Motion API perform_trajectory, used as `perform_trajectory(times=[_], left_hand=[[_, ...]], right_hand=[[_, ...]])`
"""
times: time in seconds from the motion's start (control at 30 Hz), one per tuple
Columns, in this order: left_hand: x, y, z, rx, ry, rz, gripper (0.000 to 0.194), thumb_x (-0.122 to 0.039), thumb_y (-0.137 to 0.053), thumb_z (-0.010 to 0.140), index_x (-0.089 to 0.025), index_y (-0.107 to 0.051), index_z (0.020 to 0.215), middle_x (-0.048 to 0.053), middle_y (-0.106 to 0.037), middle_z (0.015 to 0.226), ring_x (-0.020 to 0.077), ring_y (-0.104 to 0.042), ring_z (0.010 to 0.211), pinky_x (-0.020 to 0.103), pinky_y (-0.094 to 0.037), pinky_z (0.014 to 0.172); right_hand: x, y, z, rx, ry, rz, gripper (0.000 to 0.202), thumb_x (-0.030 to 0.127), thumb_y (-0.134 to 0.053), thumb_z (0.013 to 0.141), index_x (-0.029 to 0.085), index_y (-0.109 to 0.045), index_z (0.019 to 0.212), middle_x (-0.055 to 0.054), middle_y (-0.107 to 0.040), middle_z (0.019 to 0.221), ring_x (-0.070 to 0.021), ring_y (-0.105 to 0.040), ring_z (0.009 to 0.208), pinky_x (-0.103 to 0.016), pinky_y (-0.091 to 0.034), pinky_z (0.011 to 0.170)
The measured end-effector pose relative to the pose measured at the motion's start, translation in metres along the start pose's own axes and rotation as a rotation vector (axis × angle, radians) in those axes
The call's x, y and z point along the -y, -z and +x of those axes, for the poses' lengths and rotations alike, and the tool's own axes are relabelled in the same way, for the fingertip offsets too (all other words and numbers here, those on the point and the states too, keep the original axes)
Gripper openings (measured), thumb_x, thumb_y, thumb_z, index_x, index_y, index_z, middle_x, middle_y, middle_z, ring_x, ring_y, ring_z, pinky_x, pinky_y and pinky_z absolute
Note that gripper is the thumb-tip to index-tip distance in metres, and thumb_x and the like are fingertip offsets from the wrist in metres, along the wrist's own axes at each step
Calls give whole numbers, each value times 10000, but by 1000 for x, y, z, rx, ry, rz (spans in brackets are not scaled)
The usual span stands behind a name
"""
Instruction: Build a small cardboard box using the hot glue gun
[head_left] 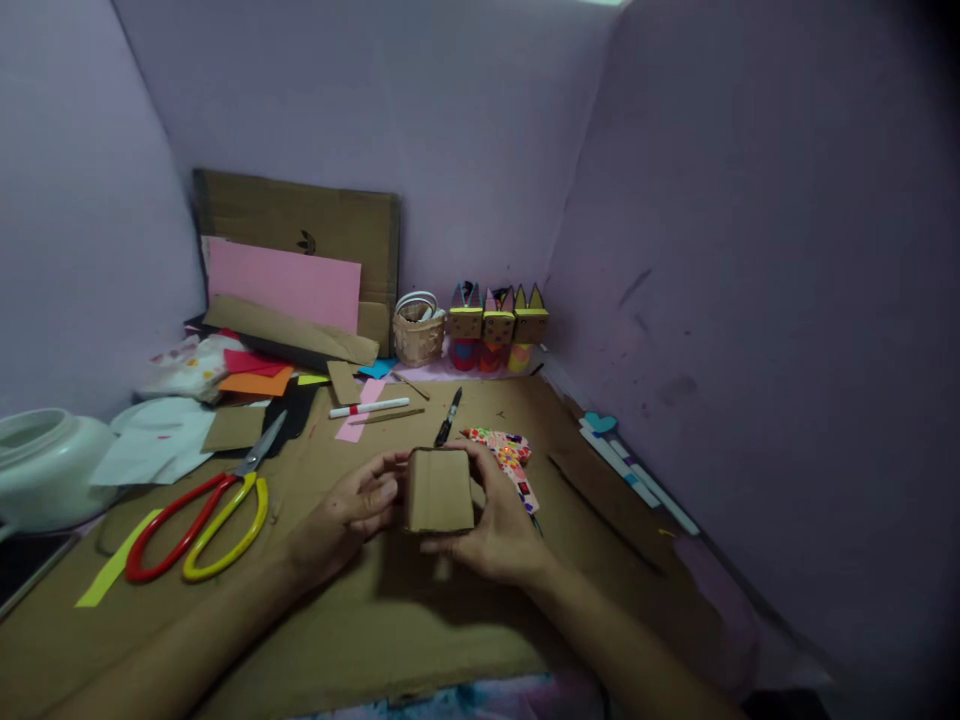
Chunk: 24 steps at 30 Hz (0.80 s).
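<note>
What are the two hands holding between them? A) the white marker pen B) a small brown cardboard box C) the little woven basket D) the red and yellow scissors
B: both the left hand and the right hand grip a small brown cardboard box; the scissors lie apart on the table.

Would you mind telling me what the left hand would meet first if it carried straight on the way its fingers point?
The left hand points rightward at the small cardboard box, which its fingertips already touch; the right hand holds the box's other side.
</note>
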<state>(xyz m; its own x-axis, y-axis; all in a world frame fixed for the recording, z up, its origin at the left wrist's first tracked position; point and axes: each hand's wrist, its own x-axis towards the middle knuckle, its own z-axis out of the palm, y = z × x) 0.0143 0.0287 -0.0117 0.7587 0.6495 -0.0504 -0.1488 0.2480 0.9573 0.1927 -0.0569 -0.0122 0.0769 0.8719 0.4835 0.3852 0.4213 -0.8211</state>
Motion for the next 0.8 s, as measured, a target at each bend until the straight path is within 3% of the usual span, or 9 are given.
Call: perform_trajectory(times=[0.13, 0.3, 0.57, 0.67, 0.8], left_hand=[[7, 5, 1, -12, -43, 60, 762, -453, -759, 658, -229, -414, 1299, 170, -543, 1318, 303, -553, 1181, 393, -492, 925], [9, 2, 3, -4, -81, 200, 957, -444, -794, 617, -204, -272, 1383, 167, -586, 1248, 321, -559, 1163, 469, -433, 979], [-5, -9, -4, -20, -18, 175, 932, -435, -765, 657, -176, -242, 1383, 149, -620, 1188, 295, -600, 1090, 429, -462, 930], [-1, -5, -2, 22, -17, 173, 911, -435, -746, 680, -169, -247, 1394, 164, -584, 1244, 303, -548, 1161, 425, -429, 972], [0, -6, -1, 72, -49, 231, 1055, -467, -774, 618, -139, -191, 1433, 182, -499, 1341, 338, -468, 1238, 438, -375, 1025]], right_hand=[[-2, -1, -2, -44, 205, -301, 779, 345, -844, 551, 233, -428, 1200, -106, -561, 1132, -295, -544, 1030, -438, -460, 869], [0, -5, -2, -37, 251, -440, 841, 397, -796, 614, 227, -347, 1304, -139, -553, 1175, -319, -528, 1050, -466, -459, 862], [6, -6, -1, -36, 316, -478, 707, 394, -758, 632, 194, -436, 1229, -138, -585, 1136, -298, -536, 1028, -448, -459, 875], [6, -5, -1, -39, 322, -492, 695, 361, -744, 627, 188, -446, 1231, -135, -579, 1135, -297, -527, 1025, -444, -461, 868], [9, -7, -2, -19, 360, -560, 629, 298, -680, 653, 165, -467, 1230, -135, -575, 1110, -291, -516, 975, -437, -474, 825]])
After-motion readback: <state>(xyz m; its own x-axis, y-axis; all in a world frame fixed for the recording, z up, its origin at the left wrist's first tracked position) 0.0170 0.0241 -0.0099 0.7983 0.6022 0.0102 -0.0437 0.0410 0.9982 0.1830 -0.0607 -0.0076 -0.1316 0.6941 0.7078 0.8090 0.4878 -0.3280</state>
